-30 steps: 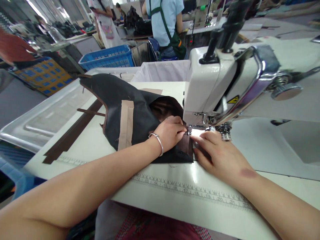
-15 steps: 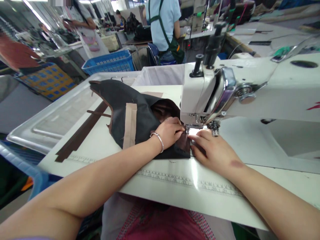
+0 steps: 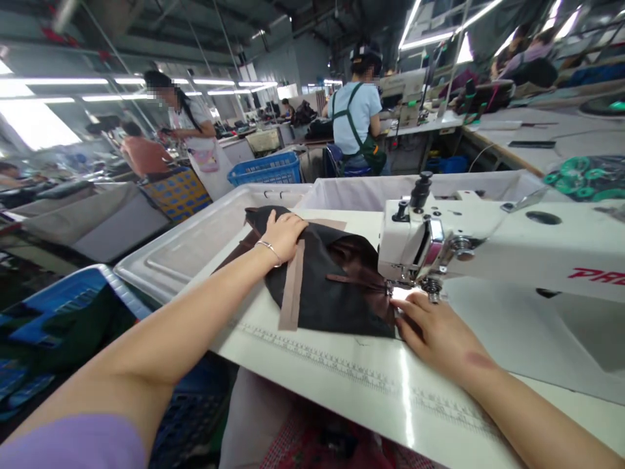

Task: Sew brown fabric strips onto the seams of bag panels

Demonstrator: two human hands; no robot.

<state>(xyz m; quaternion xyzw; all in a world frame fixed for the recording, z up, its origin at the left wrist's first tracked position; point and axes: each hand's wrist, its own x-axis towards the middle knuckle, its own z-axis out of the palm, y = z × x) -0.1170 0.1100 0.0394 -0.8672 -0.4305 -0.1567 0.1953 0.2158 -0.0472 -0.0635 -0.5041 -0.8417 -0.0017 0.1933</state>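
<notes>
A dark grey leather-like piece (image 3: 332, 306) with a brown lining lies on the sewing machine's bed, its right end under the presser foot (image 3: 390, 290). A beige strip (image 3: 291, 293) runs across it, and a thin brown strip (image 3: 342, 280) lies on top. My left hand (image 3: 286, 236), with a silver bangle at the wrist, lies on the far left part of the piece, fingers stretched out. Beside the lit needle area, my right hand (image 3: 430, 329) rests flat, fingertips at the right edge of the piece. The white sewing machine (image 3: 488, 244) stands behind it.
A printed ruler (image 3: 336, 365) runs along the table's front. Beyond the left edge are a translucent plastic tray (image 3: 161, 260) and a blue crate (image 3: 112, 280). Another blue basket (image 3: 266, 169) stands farther back. A co-worker in a light blue shirt (image 3: 354, 117) sits ahead.
My left hand has left the needle area and moved left and away onto the piece's far part. My right hand stays by the foot. The view has tilted up.
</notes>
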